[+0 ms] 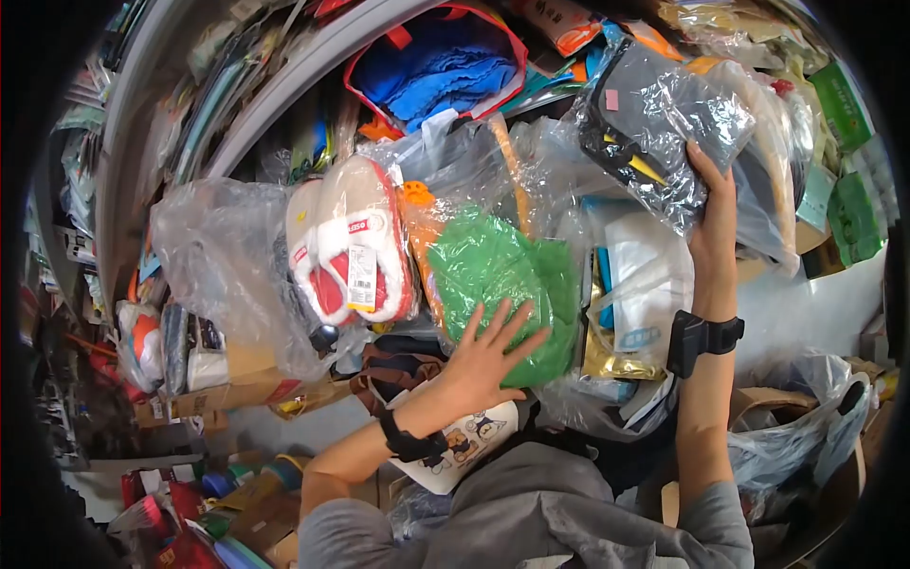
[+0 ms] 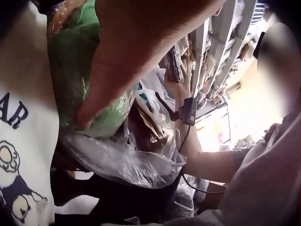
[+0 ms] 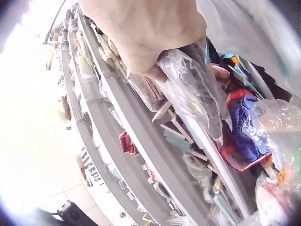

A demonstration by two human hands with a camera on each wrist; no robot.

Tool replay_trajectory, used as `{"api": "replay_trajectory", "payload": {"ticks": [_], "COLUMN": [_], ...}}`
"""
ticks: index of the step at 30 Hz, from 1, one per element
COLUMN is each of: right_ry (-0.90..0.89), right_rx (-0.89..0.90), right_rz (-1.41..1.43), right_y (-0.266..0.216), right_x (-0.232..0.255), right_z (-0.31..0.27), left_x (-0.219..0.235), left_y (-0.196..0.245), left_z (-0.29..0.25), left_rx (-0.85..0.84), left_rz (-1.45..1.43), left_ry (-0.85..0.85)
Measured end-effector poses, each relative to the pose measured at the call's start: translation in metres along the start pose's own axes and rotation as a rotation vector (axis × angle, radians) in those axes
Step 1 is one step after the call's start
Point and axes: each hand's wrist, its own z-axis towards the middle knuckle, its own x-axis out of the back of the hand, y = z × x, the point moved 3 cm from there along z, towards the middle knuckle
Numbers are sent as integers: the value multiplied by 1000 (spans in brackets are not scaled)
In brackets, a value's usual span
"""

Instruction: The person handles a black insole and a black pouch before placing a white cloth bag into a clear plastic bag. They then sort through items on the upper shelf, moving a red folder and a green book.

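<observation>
Head view: left hand (image 1: 488,351) lies flat, fingers spread, on the green bagged item (image 1: 502,275) at frame centre. It looks like it's pinning the heap so nothing slides. Right hand (image 1: 713,223) at upper right has fingers curled round the lower edge of a dark item in a clear bag (image 1: 654,128), which is tipped up off the pile, probably being lifted clear. Bagged red-and-white slippers (image 1: 346,251) sit left of the green bag, and a blue cloth in a red-edged bag (image 1: 436,62) is at top centre. No bare surface is visible, just stacked packaged goods. Grey shelf rails (image 1: 284,76) run along the upper left, with cardboard boxes (image 1: 237,384) at lower left.

Left wrist view: fingers (image 2: 84,120) are straight, pressing the green bag (image 2: 70,61), with crumpled clear plastic (image 2: 127,162) below it. The right forearm with its wrist strap (image 2: 188,110) is at centre right.

Right wrist view: hand (image 3: 146,33) at top pinches bunched clear plastic around the dark item (image 3: 195,80), thumb side closed on it. Grey shelving (image 3: 141,141) runs diagonally, packed with small goods. This is a cramped stockroom or shop, and the left of the frame is washed out bright.
</observation>
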Motion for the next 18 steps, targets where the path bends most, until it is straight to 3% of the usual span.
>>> {"api": "replay_trajectory", "payload": {"ticks": [2, 4, 7, 9, 10, 13, 15, 16, 18], "right_ry": [-1, -19, -95, -54, -56, -237, -330, -320, -383], "right_rx": [-16, -23, -116, -177, -284, -409, -493, -561, -671], "right_rz": [13, 16, 83, 43, 63, 41, -28, -88, -311], "right_y": [-1, -2, -4, -6, -6, 0, 16, 28, 57], "right_x": [-3, 0, -4, -5, -7, -28, -31, -34, -38], "right_z": [-2, -3, -8, -24, -35, -72, -93, -105, -128], "left_x": [-13, -18, -18, -19, -20, -20, -32, -24, -19], "left_y": [5, 3, -3, -8, -10, -14, -30, -29, -45], "left_z": [-2, -4, -6, -7, -6, -10, -16, -27, -43], "left_rx": [4, 35, -5, -14, -26, -83, 141, 264, 382], "left_rz": [87, 140, 82, 62, 29, -50, -347, -413, -684], "left_ry": [-40, 46, 82, 117, 130, 230, 307, 630, 872]}}
